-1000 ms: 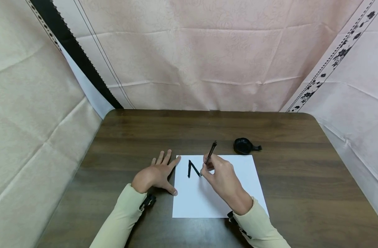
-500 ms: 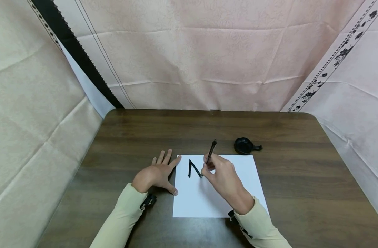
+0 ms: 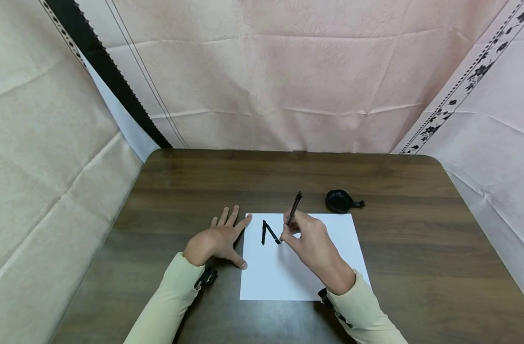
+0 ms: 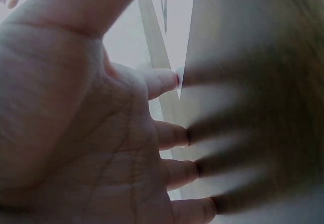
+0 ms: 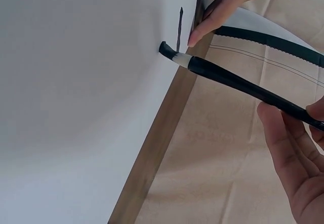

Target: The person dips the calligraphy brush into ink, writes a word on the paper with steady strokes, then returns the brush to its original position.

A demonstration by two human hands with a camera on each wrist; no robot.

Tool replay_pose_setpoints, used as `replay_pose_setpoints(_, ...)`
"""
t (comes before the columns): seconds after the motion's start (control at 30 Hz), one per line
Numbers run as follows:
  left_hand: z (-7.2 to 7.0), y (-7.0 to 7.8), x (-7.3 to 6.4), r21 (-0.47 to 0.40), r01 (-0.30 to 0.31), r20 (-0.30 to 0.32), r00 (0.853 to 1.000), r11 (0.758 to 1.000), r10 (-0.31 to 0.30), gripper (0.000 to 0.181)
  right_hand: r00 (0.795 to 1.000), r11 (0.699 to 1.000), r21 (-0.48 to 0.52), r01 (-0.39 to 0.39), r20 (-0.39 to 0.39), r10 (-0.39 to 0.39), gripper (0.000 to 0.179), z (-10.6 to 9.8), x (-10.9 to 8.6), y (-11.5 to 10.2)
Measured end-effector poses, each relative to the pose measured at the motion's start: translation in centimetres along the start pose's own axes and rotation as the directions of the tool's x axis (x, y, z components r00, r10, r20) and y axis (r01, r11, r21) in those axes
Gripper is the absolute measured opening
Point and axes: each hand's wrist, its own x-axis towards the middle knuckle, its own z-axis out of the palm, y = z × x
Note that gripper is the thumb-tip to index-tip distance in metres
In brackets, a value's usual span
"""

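Note:
A white sheet of paper [image 3: 266, 282] lies on the table, bearing an upright black stroke [image 3: 263, 233] and a slanting one that joins it at the top. My right hand [image 3: 313, 246] pinches a calligraphy brush [image 5: 228, 78] with a black handle. Its bristles are white near the handle and inked black at the bent tip, which is at the lower end of the slanting stroke. My left hand [image 3: 216, 241] is spread at the sheet's left edge, thumb and index fingertip on the paper's border. In the left wrist view, the fingertips [image 4: 190, 168] of this hand touch the table.
Beyond the sheet's upper right edge stands a small black dish [image 3: 337, 201] with a short handle pointing right. The brown wooden table [image 3: 417, 229] has rounded far corners. Pale cloth [image 3: 288, 86] hangs behind it and at both sides.
The brush tip has crept slightly right at the lower end of the slanting stroke. My left hand stays in place on the sheet's edge. The head view has shifted a little.

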Motion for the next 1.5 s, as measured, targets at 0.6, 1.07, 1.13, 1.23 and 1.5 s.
replay_pose_setpoints(0.6,-0.4,0.2,-0.1,0.000,-0.015,0.006,1.000,1.000,0.015,0.131,0.991,0.993,-0.044,0.109,-0.068,-0.112,0.022,0.5,0.6,1.0)
replay_pose_setpoints(1.07,-0.4,0.0,-0.1,-0.013,-0.016,0.012,1.000,1.000,0.016,0.131,0.985,0.992,-0.039,0.122,-0.115,-0.126,0.019,1.3,1.0,2.3)
replay_pose_setpoints(1.13,-0.4,0.0,-0.1,-0.011,-0.016,0.013,1.000,1.000,0.016,0.131,0.985,0.992,-0.038,0.123,-0.118,-0.127,0.020,1.4,1.0,2.3)
replay_pose_setpoints(1.23,-0.4,0.0,-0.1,-0.011,-0.016,0.012,1.000,1.000,0.016,0.131,0.986,0.992,-0.042,0.119,-0.116,-0.123,0.020,1.3,1.0,2.3)
replay_pose_setpoints(1.5,-0.5,-0.1,-0.1,-0.013,-0.017,0.023,1.000,1.000,0.017,0.132,0.973,0.990,-0.006,0.138,-0.183,-0.137,0.021,0.6,0.8,2.2)
